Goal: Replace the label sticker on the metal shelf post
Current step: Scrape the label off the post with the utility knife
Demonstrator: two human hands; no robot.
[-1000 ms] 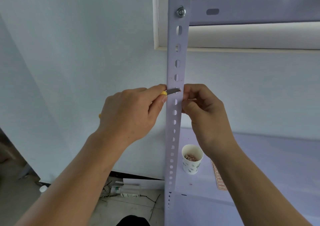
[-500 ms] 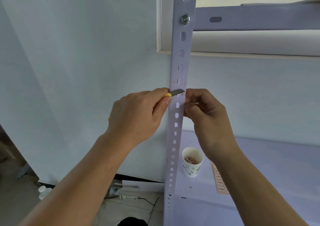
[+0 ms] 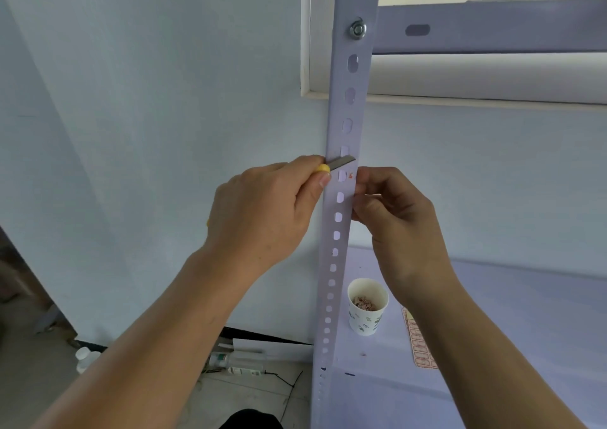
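Closest to the camera, the left hand (image 3: 262, 212) grips a small knife (image 3: 341, 163) by its yellow handle. The grey blade lies flat across the face of the metal post (image 3: 335, 139) and points toward 3 o'clock. At 5 o'clock of the blade tip, a tiny reddish scrap of the old sticker (image 3: 351, 175) clings to the post beside a slot. The right hand (image 3: 397, 228) sits at 3 o'clock of that scrap, fingers curled with their tips against the post's right edge. Whether they pinch a peeled bit I cannot tell.

This looks like the scraping step: the old label is nearly gone and the new one is not yet on. Next, the blade should come down at a shallow angle under the scrap, clear of the fingertips.

Farther off, at 6 o'clock, a paper cup (image 3: 367, 310) of what look like peelings and a sheet of fresh stickers (image 3: 416, 343) rest on the shelf (image 3: 512, 313).
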